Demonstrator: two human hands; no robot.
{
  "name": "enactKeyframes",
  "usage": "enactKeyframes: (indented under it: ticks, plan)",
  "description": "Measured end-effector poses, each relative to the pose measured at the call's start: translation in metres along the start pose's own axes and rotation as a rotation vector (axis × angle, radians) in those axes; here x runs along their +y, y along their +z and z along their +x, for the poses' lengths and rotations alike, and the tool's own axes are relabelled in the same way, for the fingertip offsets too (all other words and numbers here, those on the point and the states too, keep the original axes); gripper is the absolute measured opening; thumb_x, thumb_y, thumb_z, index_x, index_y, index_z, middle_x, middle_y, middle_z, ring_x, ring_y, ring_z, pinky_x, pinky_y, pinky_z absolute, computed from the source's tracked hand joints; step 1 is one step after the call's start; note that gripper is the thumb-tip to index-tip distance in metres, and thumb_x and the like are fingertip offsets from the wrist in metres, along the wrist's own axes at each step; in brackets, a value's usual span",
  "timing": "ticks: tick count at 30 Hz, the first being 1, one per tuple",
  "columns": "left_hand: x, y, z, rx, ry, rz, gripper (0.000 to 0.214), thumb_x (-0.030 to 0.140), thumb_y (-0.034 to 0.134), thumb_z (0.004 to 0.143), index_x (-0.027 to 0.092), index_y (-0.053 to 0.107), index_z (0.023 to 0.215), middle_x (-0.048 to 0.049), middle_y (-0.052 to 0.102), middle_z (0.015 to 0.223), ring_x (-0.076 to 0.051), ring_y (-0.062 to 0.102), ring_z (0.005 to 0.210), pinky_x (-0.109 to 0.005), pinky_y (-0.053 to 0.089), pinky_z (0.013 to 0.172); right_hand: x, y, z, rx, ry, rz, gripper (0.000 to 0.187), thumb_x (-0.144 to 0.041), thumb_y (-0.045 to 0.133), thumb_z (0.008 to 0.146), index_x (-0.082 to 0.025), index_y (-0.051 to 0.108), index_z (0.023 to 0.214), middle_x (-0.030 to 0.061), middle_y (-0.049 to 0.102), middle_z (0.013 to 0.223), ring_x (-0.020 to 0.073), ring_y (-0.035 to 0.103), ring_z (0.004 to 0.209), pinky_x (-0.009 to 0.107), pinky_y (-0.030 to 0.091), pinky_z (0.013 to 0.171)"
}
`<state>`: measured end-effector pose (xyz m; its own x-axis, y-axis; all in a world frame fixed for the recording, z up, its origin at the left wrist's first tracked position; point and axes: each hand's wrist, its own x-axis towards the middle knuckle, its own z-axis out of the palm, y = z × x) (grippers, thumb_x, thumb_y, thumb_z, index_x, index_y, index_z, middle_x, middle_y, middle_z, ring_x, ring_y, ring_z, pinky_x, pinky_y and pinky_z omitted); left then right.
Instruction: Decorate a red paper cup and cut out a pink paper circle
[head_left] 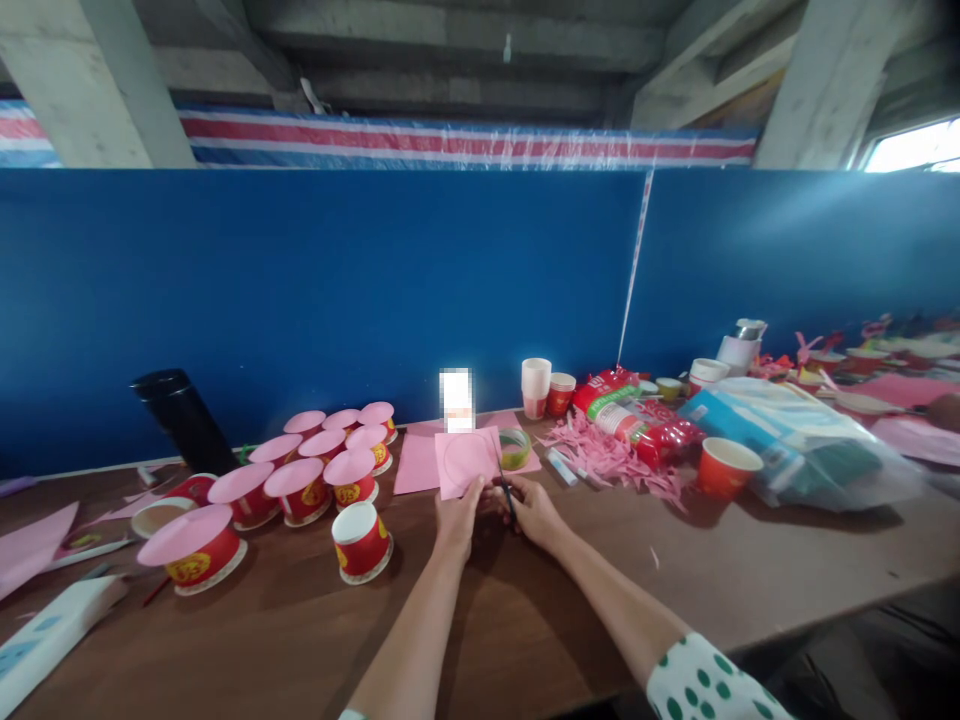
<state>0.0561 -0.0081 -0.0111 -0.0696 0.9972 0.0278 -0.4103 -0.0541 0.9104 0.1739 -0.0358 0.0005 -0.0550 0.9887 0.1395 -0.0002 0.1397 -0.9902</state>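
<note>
My left hand (457, 518) pinches the lower edge of a pink paper sheet (466, 459) that bears a drawn circle and is held up over the brown table (525, 620). My right hand (531, 508) grips small dark scissors (505, 486), whose blades meet the sheet's right edge. Both hands sit close together at the table's middle. A roll of tape (514, 448) lies just behind the sheet, and another pink sheet (417, 462) lies flat beneath.
Several upturned red paper cups (300, 490) topped with pink discs stand at the left, one uncovered cup (361, 541) nearest. Pink scraps (607, 455), a red package (634, 420), an orange cup (724, 468) and a plastic bag (810, 450) lie right. A black flask (184, 420) leans on the blue wall.
</note>
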Motion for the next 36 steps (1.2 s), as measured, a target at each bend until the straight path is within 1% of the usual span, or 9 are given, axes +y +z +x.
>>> enactKeyframes:
  ticks: [3, 8, 14, 21, 26, 31, 36]
  plan:
    - [0.0005, -0.0008, 0.0008, 0.02, 0.01, 0.01, 0.035, 0.036, 0.071, 0.06, 0.007, 0.066, 0.078, -0.0091, 0.068, 0.065, -0.019, 0.064, 0.054, -0.03, 0.054, 0.055, 0.0009, 0.0001, 0.0006, 0.003, 0.008, -0.002, 0.038, -0.039, 0.057, 0.073, -0.013, 0.056, 0.101, -0.0053, 0.05, 0.051, 0.0064, 0.044, 0.037, 0.014, 0.031, 0.029]
    - [0.0008, -0.0002, 0.0006, 0.057, -0.003, 0.0, 0.034, 0.034, 0.073, 0.057, 0.008, 0.066, 0.077, -0.0076, 0.068, 0.064, -0.019, 0.064, 0.054, -0.03, 0.054, 0.054, 0.0022, 0.0009, 0.0018, 0.01, 0.005, 0.002, 0.036, -0.039, 0.057, 0.073, -0.014, 0.056, 0.099, -0.005, 0.051, 0.052, 0.0064, 0.045, 0.038, 0.014, 0.032, 0.029]
    - [0.0004, 0.0, -0.0002, 0.042, 0.003, 0.034, 0.034, 0.035, 0.073, 0.057, 0.007, 0.066, 0.075, -0.0089, 0.068, 0.066, -0.02, 0.064, 0.055, -0.031, 0.054, 0.055, 0.0025, 0.0007, 0.0023, 0.022, -0.005, -0.027, 0.034, -0.04, 0.056, 0.073, -0.014, 0.057, 0.095, -0.0058, 0.049, 0.049, 0.0064, 0.044, 0.037, 0.014, 0.033, 0.03]
    - [0.0013, 0.0, -0.0009, 0.05, -0.023, 0.041, 0.036, 0.034, 0.074, 0.055, 0.007, 0.067, 0.078, -0.0081, 0.068, 0.063, -0.02, 0.065, 0.054, -0.032, 0.054, 0.056, 0.0057, -0.0013, 0.0025, 0.013, -0.074, -0.045, 0.033, -0.039, 0.055, 0.075, -0.016, 0.057, 0.099, -0.0054, 0.05, 0.053, 0.0061, 0.045, 0.039, 0.013, 0.034, 0.032]
    - [0.0007, -0.0005, -0.0007, 0.067, -0.001, 0.062, 0.035, 0.034, 0.074, 0.055, 0.007, 0.067, 0.077, -0.0088, 0.068, 0.065, -0.021, 0.065, 0.056, -0.031, 0.054, 0.055, 0.0044, -0.0011, 0.0024, 0.012, -0.057, -0.047, 0.033, -0.039, 0.055, 0.076, -0.016, 0.056, 0.099, -0.0045, 0.051, 0.055, 0.0059, 0.045, 0.039, 0.013, 0.033, 0.031]
    - [0.0005, -0.0001, -0.0007, 0.04, -0.007, 0.034, 0.036, 0.035, 0.073, 0.055, 0.007, 0.067, 0.076, -0.01, 0.069, 0.066, -0.021, 0.065, 0.055, -0.032, 0.054, 0.055, 0.0046, -0.0009, 0.0026, 0.01, -0.049, -0.038, 0.033, -0.04, 0.053, 0.076, -0.015, 0.057, 0.097, -0.005, 0.049, 0.052, 0.0059, 0.043, 0.037, 0.014, 0.031, 0.03]
    - [0.0006, -0.0002, 0.0005, 0.075, 0.003, 0.051, 0.037, 0.035, 0.074, 0.053, 0.007, 0.068, 0.076, -0.0098, 0.069, 0.065, -0.021, 0.065, 0.056, -0.032, 0.054, 0.056, 0.0036, -0.0014, 0.0018, 0.013, -0.055, -0.033, 0.032, -0.041, 0.052, 0.076, -0.015, 0.058, 0.094, -0.005, 0.048, 0.051, 0.0066, 0.044, 0.038, 0.014, 0.031, 0.031]
